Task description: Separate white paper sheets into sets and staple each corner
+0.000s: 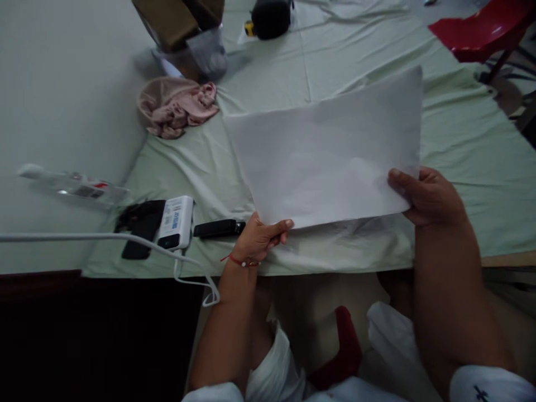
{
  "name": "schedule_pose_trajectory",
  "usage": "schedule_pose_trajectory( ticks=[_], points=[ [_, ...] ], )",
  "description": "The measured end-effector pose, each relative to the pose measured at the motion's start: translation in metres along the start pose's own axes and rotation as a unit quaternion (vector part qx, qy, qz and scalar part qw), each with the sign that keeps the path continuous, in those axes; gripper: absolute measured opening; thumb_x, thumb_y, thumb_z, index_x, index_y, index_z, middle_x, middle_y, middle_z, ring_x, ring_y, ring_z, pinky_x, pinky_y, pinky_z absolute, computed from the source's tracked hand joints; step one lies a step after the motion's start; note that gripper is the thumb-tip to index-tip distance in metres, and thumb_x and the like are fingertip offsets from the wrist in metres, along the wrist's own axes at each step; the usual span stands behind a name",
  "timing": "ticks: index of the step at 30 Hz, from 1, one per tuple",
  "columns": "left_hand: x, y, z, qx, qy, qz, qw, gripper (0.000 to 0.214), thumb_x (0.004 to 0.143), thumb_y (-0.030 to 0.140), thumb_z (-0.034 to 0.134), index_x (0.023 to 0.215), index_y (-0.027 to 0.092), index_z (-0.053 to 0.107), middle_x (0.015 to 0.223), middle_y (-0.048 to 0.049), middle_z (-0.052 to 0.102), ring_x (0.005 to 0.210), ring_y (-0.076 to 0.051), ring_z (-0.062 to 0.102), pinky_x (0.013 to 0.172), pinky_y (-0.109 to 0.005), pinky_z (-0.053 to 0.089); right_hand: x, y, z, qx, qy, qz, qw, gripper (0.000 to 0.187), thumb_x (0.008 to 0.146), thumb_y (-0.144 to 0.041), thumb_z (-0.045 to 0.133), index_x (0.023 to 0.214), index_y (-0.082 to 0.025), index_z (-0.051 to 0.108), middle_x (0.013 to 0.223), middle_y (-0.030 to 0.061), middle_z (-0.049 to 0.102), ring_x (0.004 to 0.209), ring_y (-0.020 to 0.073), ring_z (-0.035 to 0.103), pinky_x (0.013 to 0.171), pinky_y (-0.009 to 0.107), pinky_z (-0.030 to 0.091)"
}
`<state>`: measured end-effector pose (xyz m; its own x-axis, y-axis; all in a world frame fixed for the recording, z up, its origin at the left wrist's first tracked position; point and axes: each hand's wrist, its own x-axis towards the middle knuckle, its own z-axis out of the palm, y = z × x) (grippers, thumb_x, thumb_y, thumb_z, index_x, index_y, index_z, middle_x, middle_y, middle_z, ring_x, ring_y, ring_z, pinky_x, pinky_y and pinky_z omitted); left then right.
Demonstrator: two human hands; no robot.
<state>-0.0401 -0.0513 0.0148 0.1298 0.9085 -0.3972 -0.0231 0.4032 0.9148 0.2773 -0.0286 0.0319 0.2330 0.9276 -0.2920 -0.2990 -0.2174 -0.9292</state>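
Above the near edge of the tabletop (502, 260), which is covered with a pale green cloth (460, 128), a white sheet of paper (326, 162) is held up in the air by both hands, tilted so that its right end stands higher than its left. The left hand (262, 239) pinches the sheet's lower left corner, thumb on top and fingers curled beneath; a red thread bracelet (239, 260) circles that wrist. The right hand (429, 198) grips the lower right edge, its thumb pressed on the face of the paper and the fingers behind it. The sheet looks blank and flat, with no fold that can be made out. On the cloth just left of the left hand lies a small black bar-shaped object (218, 228), and beside that a white device (176, 222) with a printed label and a white cable (104, 237) running off to the left. A crumpled pink cloth (178, 106) sits farther back, near a brown box (176, 22). A red chair (481, 28) stands beyond the far right corner, well apart from the hands.
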Motion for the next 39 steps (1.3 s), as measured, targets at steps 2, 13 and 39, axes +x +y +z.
schedule_pose_trajectory(
  ticks=[2,13,39],
  points=[
    [-0.002,0.001,-0.002,0.005,0.004,-0.001,1.0,0.042,0.059,0.041,0.095,0.071,0.016,0.064,0.044,0.0042,0.057,0.033,-0.003,0.037,0.032,-0.016,0.019,-0.001,0.001,-0.005,-0.019,-0.045,0.031,0.998,0.042,0.053,-0.039,0.102,0.079,-0.017,0.076,0.076,0.0042,0.076,0.064,0.015,0.065,0.063,0.028,0.055],
    [0.001,-0.004,-0.01,0.008,0.037,0.001,0.999,0.041,0.059,0.04,0.094,0.069,0.017,0.061,0.047,0.0048,0.056,0.037,-0.005,0.044,0.034,-0.015,0.024,-0.005,-0.002,0.006,-0.29,-0.072,-0.011,0.954,0.032,0.08,-0.035,0.08,0.057,-0.019,0.064,0.051,-0.0017,0.057,0.043,0.0103,0.052,0.041,0.022,0.041],
    [-0.021,0.003,-0.017,-0.078,0.102,0.008,0.992,0.059,0.064,0.067,0.09,0.072,0.016,0.062,0.048,0.006,0.052,0.039,-0.004,0.041,0.037,-0.014,0.028,-0.003,0.002,0.019,-0.255,-0.068,0.055,0.963,0.035,0.065,-0.042,0.09,0.06,-0.015,0.069,0.055,0.0046,0.065,0.046,0.0121,0.056,0.045,0.022,0.045]
  ],
)
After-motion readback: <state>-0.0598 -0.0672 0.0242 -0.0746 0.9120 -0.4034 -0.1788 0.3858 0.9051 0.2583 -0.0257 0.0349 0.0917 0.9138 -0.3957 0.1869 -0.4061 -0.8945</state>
